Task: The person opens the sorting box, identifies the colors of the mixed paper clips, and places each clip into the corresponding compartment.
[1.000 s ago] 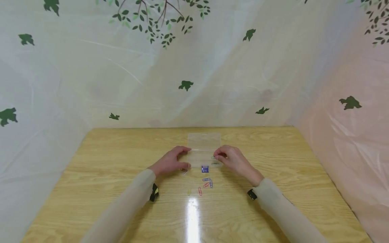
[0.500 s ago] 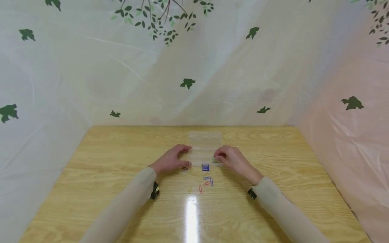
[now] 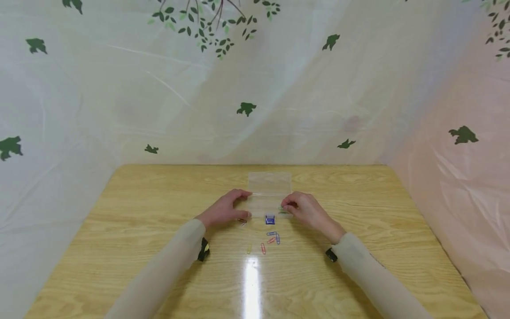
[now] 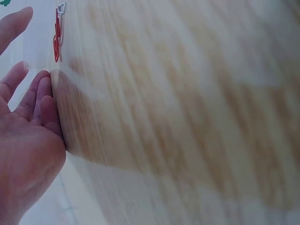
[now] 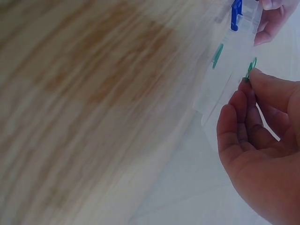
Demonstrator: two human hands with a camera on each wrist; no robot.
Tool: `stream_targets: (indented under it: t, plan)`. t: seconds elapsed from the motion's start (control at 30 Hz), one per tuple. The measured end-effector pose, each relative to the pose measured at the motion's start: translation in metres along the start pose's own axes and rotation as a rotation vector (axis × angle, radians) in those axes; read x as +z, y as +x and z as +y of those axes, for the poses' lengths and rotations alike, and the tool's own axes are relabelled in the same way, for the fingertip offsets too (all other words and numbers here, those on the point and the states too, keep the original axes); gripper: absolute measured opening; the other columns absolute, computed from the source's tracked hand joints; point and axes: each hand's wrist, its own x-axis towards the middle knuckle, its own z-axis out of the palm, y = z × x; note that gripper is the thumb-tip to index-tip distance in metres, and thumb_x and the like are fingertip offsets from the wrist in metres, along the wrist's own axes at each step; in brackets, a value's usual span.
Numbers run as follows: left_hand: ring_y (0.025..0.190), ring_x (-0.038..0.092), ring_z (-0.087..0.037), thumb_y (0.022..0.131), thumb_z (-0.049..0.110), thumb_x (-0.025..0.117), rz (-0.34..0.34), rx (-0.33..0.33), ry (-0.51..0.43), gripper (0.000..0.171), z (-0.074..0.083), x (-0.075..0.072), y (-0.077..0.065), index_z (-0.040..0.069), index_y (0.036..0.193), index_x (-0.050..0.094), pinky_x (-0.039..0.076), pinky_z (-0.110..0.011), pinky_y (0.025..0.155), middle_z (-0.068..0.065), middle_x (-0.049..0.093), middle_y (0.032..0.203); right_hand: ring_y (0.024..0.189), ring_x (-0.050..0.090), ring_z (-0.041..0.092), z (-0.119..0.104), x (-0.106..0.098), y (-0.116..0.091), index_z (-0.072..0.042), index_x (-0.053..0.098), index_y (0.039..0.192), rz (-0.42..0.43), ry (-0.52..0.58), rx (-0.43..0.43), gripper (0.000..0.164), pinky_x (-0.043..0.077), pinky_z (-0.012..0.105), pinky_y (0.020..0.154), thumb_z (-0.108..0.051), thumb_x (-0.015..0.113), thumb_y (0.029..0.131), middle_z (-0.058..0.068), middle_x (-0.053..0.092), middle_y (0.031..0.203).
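A clear plastic box [image 3: 264, 204] lies with its lid [image 3: 269, 182] laid back behind it and a blue latch [image 3: 270, 219] at its front. My left hand [image 3: 224, 208] holds the box's left end, thumb at the front corner and index finger at the back. Over the right part of the box, my right hand [image 3: 304, 208] pinches a green paper clip [image 5: 251, 64] between thumb and fingertips. Another green paper clip [image 5: 217, 56] shows through the box's front wall. In the left wrist view, my left hand's lower fingers [image 4: 49, 112] touch the tabletop.
On the wooden table [image 3: 159, 190] before the box lie blue paper clips [image 3: 277, 239], red paper clips [image 3: 263, 248] and a yellow paper clip [image 3: 249, 249]. More paper clips [image 3: 242, 223] lie by my left thumb. A leaf-patterned sheet [image 3: 191, 110] hangs behind the table.
The head view has shifted slightly. My right hand has barely moved, still pinching the green paper clip over the box. My left hand stays at the box's left end.
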Motion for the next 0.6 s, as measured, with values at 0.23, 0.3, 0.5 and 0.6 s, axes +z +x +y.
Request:
stream_targets:
  t: [0.23, 0.3, 0.5, 0.6]
  plan:
    - [0.143, 0.045, -0.026, 0.092, 0.036, 0.079, -0.001, 0.005, -0.007, 0.068, -0.0039, -0.0003, 0.0033, 0.019, 0.152, 0.051, 0.031, -0.046, 0.121, -0.004, 0.053, 0.149, 0.09, 0.065, 0.015, 0.0005, 0.001, -0.0015, -0.009, 0.078, 0.103, 0.013, 0.004, -0.009, 0.008, 0.057, 0.035, 0.08, -0.006, 0.072, 0.097, 0.003, 0.072, 0.102]
    - [0.143, 0.044, -0.027, 0.092, 0.036, 0.079, -0.003, 0.005, -0.012, 0.068, -0.0048, -0.0007, 0.0039, 0.019, 0.152, 0.051, 0.031, -0.046, 0.121, -0.004, 0.053, 0.15, 0.092, 0.065, 0.015, 0.0007, 0.0011, -0.002, -0.009, 0.078, 0.104, 0.019, 0.005, -0.006, 0.009, 0.057, 0.035, 0.081, -0.007, 0.072, 0.098, 0.002, 0.072, 0.102]
    - [0.144, 0.043, -0.027, 0.093, 0.036, 0.079, -0.012, 0.0, -0.006, 0.068, -0.0052, -0.0028, 0.0069, 0.019, 0.152, 0.051, 0.03, -0.047, 0.122, -0.004, 0.052, 0.151, 0.095, 0.066, 0.017, -0.0004, -0.0009, -0.004, -0.007, 0.077, 0.109, 0.048, 0.019, -0.007, 0.012, 0.058, 0.037, 0.083, -0.008, 0.072, 0.098, 0.002, 0.071, 0.105]
    - [0.144, 0.043, -0.028, 0.093, 0.035, 0.078, -0.01, 0.001, 0.003, 0.068, -0.0028, -0.005, 0.0084, 0.018, 0.152, 0.05, 0.03, -0.047, 0.121, -0.005, 0.052, 0.151, 0.097, 0.066, 0.018, -0.0022, -0.0028, -0.005, -0.006, 0.076, 0.112, 0.065, 0.026, -0.032, 0.015, 0.057, 0.04, 0.087, -0.007, 0.072, 0.097, 0.003, 0.072, 0.107]
